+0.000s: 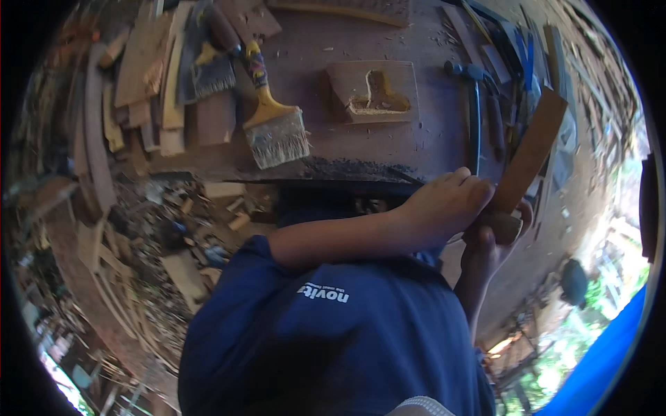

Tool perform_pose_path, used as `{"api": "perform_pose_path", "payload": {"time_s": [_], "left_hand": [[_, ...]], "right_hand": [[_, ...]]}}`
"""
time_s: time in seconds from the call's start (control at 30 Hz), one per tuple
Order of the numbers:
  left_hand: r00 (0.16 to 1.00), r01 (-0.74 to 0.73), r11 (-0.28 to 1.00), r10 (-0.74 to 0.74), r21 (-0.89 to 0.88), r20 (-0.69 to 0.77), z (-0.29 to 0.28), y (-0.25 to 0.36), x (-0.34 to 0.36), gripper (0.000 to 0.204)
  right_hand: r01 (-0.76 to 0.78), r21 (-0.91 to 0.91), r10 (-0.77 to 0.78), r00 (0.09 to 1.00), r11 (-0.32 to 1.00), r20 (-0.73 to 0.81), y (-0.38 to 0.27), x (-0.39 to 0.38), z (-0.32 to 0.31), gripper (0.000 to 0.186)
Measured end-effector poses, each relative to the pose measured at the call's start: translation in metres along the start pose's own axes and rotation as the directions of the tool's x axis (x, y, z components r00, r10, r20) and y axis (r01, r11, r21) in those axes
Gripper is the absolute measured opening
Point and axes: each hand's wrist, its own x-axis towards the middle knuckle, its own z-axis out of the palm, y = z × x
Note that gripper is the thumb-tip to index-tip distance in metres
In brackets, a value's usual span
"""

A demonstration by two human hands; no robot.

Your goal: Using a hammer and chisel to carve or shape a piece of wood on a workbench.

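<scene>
My left hand [451, 197] reaches across my body to the right side, its fingers closed and partly hidden against a dark part of the held piece. Just below it, my right hand [484, 255] is wrapped round the same piece, with thumb and fingers about its rounded pale wooden end [506, 226]. From there a flat brown strip [533, 154] slants up and to the right past the bench edge; its exact kind cannot be made out. On the bench, left of my hands, lies a wooden block [340, 87] with a boot-shaped hollow [378, 97] cut into it.
A wide paintbrush [276, 135] and a darker brush [214, 73] lie left on the bench [333, 149]. A hammer [474, 114] and several tools lie at the right. Wood pieces [146, 62] are stacked at far left. Offcuts and shavings [163, 215] litter the ground.
</scene>
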Motion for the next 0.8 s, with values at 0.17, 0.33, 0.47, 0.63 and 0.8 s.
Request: {"api": "perform_pose_path", "payload": {"time_s": [0.17,0.33,0.47,0.63,0.8], "left_hand": [[0.963,-0.171,0.965,0.121,0.198,0.242,0.011,-0.014,-0.005,0.048],[0.993,0.078,0.894,-0.108,0.441,0.043,-0.057,-0.042,-0.011,0.096],[0.894,0.427,0.537,-0.373,0.727,-0.25,-0.123,-0.08,-0.024,0.126],[0.868,0.395,0.588,-0.49,0.706,-0.078,-0.15,-0.1,-0.016,0.121],[0.981,0.191,0.766,-0.171,0.614,-0.092,-0.135,-0.091,-0.02,0.109]], "right_hand": [[-0.055,0.149,0.082,0.98,0.987,-0.183,0.026,-0.018,0.0,0.063],[-0.123,0.341,0.207,0.953,0.932,-0.223,0.044,-0.038,-0.022,0.038],[-0.133,0.392,0.232,0.948,0.91,-0.217,0.055,-0.053,-0.027,0.03],[-0.169,0.419,0.283,0.932,0.892,-0.226,0.059,-0.055,-0.031,0.026],[-0.178,0.416,0.31,0.91,0.892,-0.274,0.06,-0.061,-0.029,0.024]]}}
